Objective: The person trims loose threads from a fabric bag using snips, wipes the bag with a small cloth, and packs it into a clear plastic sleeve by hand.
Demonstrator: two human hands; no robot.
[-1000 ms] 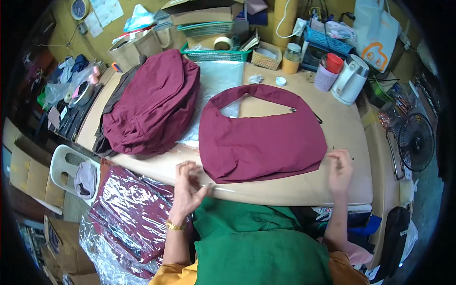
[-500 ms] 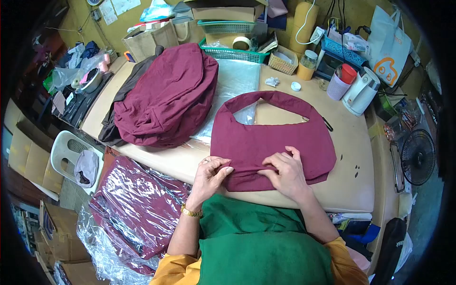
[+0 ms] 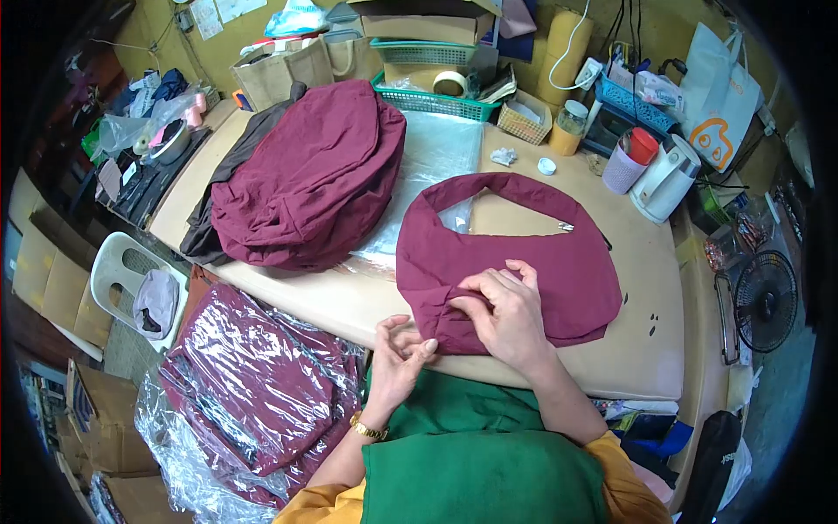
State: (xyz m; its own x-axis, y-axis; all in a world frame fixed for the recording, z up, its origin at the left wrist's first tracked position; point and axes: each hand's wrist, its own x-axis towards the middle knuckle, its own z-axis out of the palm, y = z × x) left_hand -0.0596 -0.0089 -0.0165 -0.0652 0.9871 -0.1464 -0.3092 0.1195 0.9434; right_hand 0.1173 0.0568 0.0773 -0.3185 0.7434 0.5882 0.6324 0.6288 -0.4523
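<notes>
A maroon shoulder bag (image 3: 559, 271) lies flat on the beige table (image 3: 637, 367), its wide strap curving away from me. My right hand (image 3: 511, 314) pinches a fold of cloth on the bag's lower left part. Close to the bag's lower left corner is my left hand (image 3: 400, 358), palm turned up and fingers apart and slightly curled, with nothing visible in it. A heap of maroon fabric bags (image 3: 305, 175) rests to the left, on a dark cloth and beside clear plastic sleeves (image 3: 441, 157).
Green baskets (image 3: 436, 103), a glass jar (image 3: 569, 127), a purple cup (image 3: 621, 172) and a white kettle (image 3: 668, 179) line the back. Plastic-wrapped maroon goods (image 3: 253, 375) lie below left, near a white chair (image 3: 131, 279). A black fan (image 3: 765, 301) stands right.
My left hand has let go of the bag's fold and moved down and right, opening. My right hand has shifted left with the cloth. The bag's left side has moved slightly.
</notes>
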